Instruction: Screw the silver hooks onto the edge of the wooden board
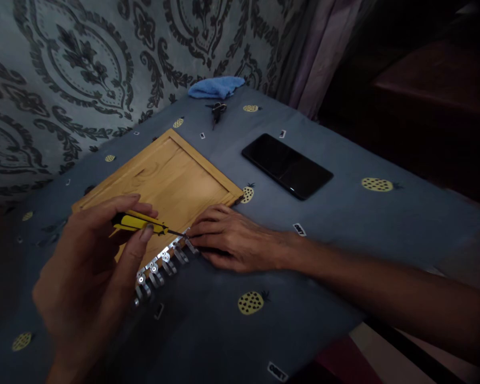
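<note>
- The left hand [88, 272] hides the near-left part of the board [166, 178] and perhaps an end of the hook rail [165, 256]; its forearm is cut off below.
- The right hand [236, 240] crowds the rail's upper end, so whether the screwdriver [142, 222] sits in a screw is hard to make out.
- A small dark item [218, 111] before the blue cloth [216, 87] is too dim to name.
- The board lies flat on the tabletop [324, 224], its right corner well apart from the phone [287, 165]; tabletop shows between them.
- Left grip: clamped on the screwdriver's handle, thumb below.
- Right grip: fingers together at the board's edge; whether they pinch anything, I cannot tell.
- The screwdriver points right and slightly down; the rail runs lower left to upper right, hooks facing outward.
</note>
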Action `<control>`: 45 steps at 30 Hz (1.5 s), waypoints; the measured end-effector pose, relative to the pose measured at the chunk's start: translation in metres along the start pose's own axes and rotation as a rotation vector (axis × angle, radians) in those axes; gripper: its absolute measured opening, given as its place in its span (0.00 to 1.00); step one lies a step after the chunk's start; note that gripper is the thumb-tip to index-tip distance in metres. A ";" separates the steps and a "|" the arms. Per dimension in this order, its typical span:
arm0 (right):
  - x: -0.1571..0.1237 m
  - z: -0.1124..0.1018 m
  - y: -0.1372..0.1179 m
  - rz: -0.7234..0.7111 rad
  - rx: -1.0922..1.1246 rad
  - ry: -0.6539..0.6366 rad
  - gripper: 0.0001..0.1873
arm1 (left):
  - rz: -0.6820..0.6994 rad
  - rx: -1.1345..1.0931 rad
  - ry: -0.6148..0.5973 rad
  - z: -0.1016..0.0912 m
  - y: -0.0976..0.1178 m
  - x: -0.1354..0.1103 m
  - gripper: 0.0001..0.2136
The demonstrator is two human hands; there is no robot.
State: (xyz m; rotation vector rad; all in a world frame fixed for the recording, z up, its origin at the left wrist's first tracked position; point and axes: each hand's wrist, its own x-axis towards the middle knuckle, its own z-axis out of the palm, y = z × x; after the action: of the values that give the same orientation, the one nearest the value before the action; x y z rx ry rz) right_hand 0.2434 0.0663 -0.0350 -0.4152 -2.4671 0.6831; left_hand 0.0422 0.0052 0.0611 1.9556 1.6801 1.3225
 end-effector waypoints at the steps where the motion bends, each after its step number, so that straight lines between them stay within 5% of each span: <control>1: 0.000 0.000 0.000 -0.001 0.004 -0.001 0.15 | -0.013 -0.013 0.021 0.000 0.002 0.000 0.17; 22: 0.000 0.002 0.001 0.002 0.001 0.006 0.15 | 0.020 0.000 -0.064 -0.001 -0.001 0.002 0.17; 30: 0.000 0.002 0.001 -0.004 -0.005 0.004 0.15 | 0.303 0.314 -0.011 -0.002 -0.013 0.007 0.15; 35: 0.000 0.001 0.001 0.000 0.001 -0.009 0.14 | 0.106 0.102 0.061 0.008 -0.003 0.001 0.20; 39: 0.000 0.002 0.002 -0.010 -0.006 0.005 0.15 | 0.035 0.085 0.001 0.007 -0.001 -0.002 0.19; 45: -0.001 0.003 0.001 -0.006 -0.013 0.014 0.14 | 0.235 0.369 -0.003 -0.002 -0.013 0.004 0.17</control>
State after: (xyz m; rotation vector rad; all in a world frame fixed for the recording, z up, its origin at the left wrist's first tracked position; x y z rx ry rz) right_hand 0.2427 0.0654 -0.0383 -0.4159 -2.4603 0.6594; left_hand 0.0321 0.0117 0.0554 2.4243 1.8450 1.1414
